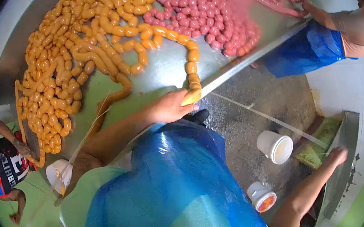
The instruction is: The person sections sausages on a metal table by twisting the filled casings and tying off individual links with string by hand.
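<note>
My left hand [171, 106] is closed around the end of an orange sausage chain [192, 56] at the near edge of the metal table [163, 60]. From there the chain runs back across the table to a large heap of orange linked sausages [63, 56]. Far out to the right, my right hand [337, 155] is raised with its fingers curled closed. It is beside a pale yellowish bundle of strands [309, 157], and whatever its fingers pinch is too small to make out.
Pink linked sausages [191, 4] lie at the table's far side. A co-worker in a blue apron [307, 49] handles them at upper right. Another person [8, 159] handles orange links at lower left. White buckets [274, 146] [261, 196] stand on the wet floor, another bucket [58, 175] at left.
</note>
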### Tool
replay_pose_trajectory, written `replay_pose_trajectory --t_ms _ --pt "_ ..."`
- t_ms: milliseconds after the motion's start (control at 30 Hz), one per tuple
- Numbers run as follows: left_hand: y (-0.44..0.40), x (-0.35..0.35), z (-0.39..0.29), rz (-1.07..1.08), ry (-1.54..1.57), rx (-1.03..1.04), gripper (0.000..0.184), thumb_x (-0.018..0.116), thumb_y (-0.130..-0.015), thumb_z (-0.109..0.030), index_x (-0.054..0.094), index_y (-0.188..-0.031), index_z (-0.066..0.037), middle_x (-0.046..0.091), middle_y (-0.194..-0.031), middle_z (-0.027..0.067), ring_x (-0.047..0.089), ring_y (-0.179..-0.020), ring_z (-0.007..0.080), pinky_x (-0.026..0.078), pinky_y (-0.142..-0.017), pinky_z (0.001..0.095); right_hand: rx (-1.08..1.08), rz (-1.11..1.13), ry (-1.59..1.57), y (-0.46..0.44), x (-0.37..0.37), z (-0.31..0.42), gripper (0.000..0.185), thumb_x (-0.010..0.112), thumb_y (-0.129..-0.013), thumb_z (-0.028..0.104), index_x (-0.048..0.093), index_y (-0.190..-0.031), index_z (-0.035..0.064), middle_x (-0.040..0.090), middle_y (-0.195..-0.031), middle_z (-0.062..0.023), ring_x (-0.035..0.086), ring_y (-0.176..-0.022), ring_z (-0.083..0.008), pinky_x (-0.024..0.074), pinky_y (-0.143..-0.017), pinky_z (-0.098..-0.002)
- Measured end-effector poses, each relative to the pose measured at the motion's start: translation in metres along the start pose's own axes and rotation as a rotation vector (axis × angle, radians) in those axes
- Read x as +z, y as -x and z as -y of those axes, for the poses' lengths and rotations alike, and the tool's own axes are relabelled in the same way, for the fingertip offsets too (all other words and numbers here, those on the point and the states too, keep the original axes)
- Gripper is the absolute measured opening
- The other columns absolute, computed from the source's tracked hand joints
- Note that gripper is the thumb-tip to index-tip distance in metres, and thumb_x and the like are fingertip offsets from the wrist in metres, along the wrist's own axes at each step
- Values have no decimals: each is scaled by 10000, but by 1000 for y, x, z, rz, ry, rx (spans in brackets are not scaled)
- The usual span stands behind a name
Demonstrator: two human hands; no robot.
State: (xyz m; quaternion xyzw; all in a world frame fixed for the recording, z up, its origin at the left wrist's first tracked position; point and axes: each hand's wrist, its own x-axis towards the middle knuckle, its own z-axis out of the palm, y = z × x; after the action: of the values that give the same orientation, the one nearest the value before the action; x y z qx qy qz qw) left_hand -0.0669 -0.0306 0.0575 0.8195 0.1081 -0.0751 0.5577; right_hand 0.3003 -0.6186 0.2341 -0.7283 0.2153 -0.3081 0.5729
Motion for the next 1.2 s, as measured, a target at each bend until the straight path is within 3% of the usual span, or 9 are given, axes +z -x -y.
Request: replay_pose_trajectory --t_ms 67,200,267,333,467,600,667,767,1200 --pt "2 -3 -35 236 226 -319 472 575 -919 -500 598 -958 -30 650 -887 192 643 -828 343 492 -731 440 -350 122 104 173 84 81 244 495 -942 155 593 -1098 -4 644 -977 -149 587 -763 -213 484 -660 -364" --pt "6 40 -13 25 71 109 461 553 -950 -465 556 -804 -28 592 -652 101 609 -625 271 472 -615 414 -1064 1824 438 425 108 32 219 507 -881 71 666 -1010 -5 688 -899 -127 669 -791 -214 558 -705 -354" --pt "15 47 -5 75 326 64 396 525 -974 -417 558 -828 -51 593 -671 91 600 -625 220 467 -577 354 654 2058 344 475 123 -65 347 535 -918 157 588 -1249 69 689 -1049 -118 688 -803 -271 575 -630 -392" --pt "31 26 2 290 584 -247 371 523 -973 -411 559 -852 -62 601 -707 98 598 -639 207 464 -568 341 1297 1998 -303 520 126 -48 490 515 -945 101 409 -1423 95 661 -1053 -99 656 -815 -208 566 -682 -363" --pt "67 -14 -28 306 1358 -486 209 461 -913 -292 476 -874 -87 518 -751 79 501 -617 190 425 -551 328 332 2353 4 555 144 -64 170 533 -934 53 657 -1044 14 666 -911 -40 610 -815 -123 514 -710 -278" --pt "63 -11 -25 128 1460 -392 123 440 -822 -215 456 -852 -97 454 -681 53 473 -583 189 430 -559 307 1142 1374 -834 470 123 -38 169 579 -857 -3 582 -1026 -5 652 -1045 -164 649 -1019 -319 508 -935 -589" --pt "59 -1 -18 112 1464 -300 90 441 -818 -203 440 -828 -113 452 -676 44 468 -578 184 434 -561 311 1192 1018 -911 358 111 -71 84 586 -840 32 579 -921 53 538 -686 -19 542 -572 -160 507 -575 -300" --pt "45 1 14 141 1739 -359 80 439 -829 -194 442 -830 -114 454 -675 45 459 -556 182 432 -544 321 531 545 -260 92 55 -137 74 518 -886 61 559 -833 92 469 -625 14 418 -498 -99 291 -412 -252" --pt "-7 -2 32 188 1157 -441 139 510 -904 -176 482 -800 -88 442 -631 2 396 -484 104 351 -444 263 205 481 -155 6 -10 -51 152 527 -936 126 504 -786 117 429 -607 43 357 -475 -92 277 -426 -262"
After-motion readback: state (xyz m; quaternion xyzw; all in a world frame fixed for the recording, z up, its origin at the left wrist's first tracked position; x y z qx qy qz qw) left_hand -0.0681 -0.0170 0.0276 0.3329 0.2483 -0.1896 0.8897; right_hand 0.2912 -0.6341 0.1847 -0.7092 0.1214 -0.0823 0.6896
